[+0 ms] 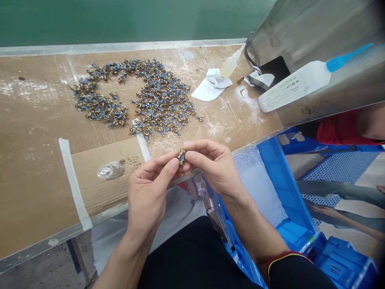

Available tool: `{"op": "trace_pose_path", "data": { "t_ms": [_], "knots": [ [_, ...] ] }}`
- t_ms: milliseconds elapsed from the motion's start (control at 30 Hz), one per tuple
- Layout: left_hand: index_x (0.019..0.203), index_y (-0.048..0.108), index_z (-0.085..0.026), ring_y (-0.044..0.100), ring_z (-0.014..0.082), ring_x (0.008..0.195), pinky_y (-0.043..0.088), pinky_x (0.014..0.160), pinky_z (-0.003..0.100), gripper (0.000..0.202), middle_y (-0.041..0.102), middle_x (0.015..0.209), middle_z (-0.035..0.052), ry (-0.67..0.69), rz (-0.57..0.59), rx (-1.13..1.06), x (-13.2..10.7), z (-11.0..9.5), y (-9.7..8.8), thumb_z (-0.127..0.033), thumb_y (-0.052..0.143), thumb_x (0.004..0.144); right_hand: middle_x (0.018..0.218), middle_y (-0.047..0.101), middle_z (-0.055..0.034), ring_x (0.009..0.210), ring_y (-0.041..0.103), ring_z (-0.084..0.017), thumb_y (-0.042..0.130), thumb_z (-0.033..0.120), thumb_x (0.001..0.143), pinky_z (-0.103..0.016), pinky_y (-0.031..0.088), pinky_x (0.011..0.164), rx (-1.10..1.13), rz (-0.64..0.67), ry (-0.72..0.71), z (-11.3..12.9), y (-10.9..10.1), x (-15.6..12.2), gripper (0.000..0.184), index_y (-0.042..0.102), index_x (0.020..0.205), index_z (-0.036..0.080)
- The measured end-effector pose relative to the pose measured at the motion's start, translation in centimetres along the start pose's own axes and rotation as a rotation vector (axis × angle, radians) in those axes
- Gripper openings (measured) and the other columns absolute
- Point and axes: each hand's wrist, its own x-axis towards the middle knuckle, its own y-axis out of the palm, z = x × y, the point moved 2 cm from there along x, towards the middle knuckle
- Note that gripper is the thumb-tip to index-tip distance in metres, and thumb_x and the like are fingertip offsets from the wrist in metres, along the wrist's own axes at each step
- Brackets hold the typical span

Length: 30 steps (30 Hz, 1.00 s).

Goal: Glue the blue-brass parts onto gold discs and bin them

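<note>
A small painted figurine (181,156) in brown, yellow and blue is pinched between both hands above the table's front edge. My left hand (150,184) is closed, its thumb and fingertips pressing the figurine's left side. From the other side my right hand (215,166) grips it too, with the thumb on top. Fingertips hide part of the figurine. Beyond the hands lies a large pile of similar small figurines (162,96), spread in a rough ring. Left of my hands a clear round dish or lump (110,170) rests on cardboard (99,188) next to dark specks.
A large white bottle with a blue nozzle (296,86) leans at the right by a metal panel (315,36). Near it are a small bottle of yellowish liquid (230,66) and white paper (210,90). Blue crates (273,172) stand below right. Another person's red sleeve (338,126) shows there.
</note>
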Motion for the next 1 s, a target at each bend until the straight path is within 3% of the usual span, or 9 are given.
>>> {"op": "trace_pose_path", "data": {
  "t_ms": [133,233,400,600,1000],
  "knots": [
    [0.117,0.097,-0.024,0.090,0.0192,0.094,0.074,0.097,0.030,0.018,0.094,0.108,0.0066,0.003,0.068,0.076,0.0,-0.5,-0.5,-0.022,0.098,0.099,0.082,0.086,0.0020,0.075,0.084,-0.017,0.099,0.037,0.096,-0.031,0.077,0.078,0.022,0.007,0.012,0.1,0.0,-0.1,0.022,0.089,0.110,0.025],
    [0.114,0.097,-0.023,0.089,0.0173,0.090,0.075,0.093,0.027,0.015,0.095,0.106,0.0062,-0.006,0.054,0.038,0.1,-0.6,-0.6,-0.023,0.098,0.099,0.083,0.086,0.0016,0.077,0.085,-0.018,0.099,0.037,0.097,-0.031,0.076,0.079,0.015,0.006,0.004,0.1,0.1,-0.2,0.021,0.089,0.111,0.025],
    [0.101,0.095,-0.015,0.082,0.0115,0.074,0.072,0.076,0.019,0.021,0.091,0.091,0.0052,-0.185,0.043,-0.186,0.3,-0.1,-0.5,-0.028,0.106,0.090,0.081,0.085,0.0013,0.075,0.083,-0.018,0.098,0.036,0.098,-0.031,0.076,0.077,-0.029,-0.034,-0.035,0.6,0.4,-0.5,0.020,0.089,0.112,0.025],
    [0.100,0.094,-0.013,0.080,0.0106,0.077,0.070,0.073,0.016,0.027,0.088,0.091,0.0046,-0.329,0.072,-0.292,0.2,0.4,-0.2,-0.029,0.110,0.084,0.079,0.084,0.0015,0.073,0.082,-0.017,0.099,0.036,0.097,-0.031,0.076,0.076,-0.065,-0.054,-0.044,1.1,0.6,-0.7,0.021,0.088,0.110,0.024],
    [0.095,0.094,-0.013,0.078,0.0110,0.071,0.069,0.069,0.017,0.024,0.086,0.084,0.0054,-0.327,0.083,-0.181,0.3,-0.1,0.0,-0.027,0.109,0.082,0.077,0.082,0.0024,0.070,0.079,-0.014,0.097,0.030,0.098,-0.027,0.072,0.072,-0.076,-0.054,-0.065,0.9,0.4,-0.5,0.014,0.089,0.109,0.023]
  ]
}}
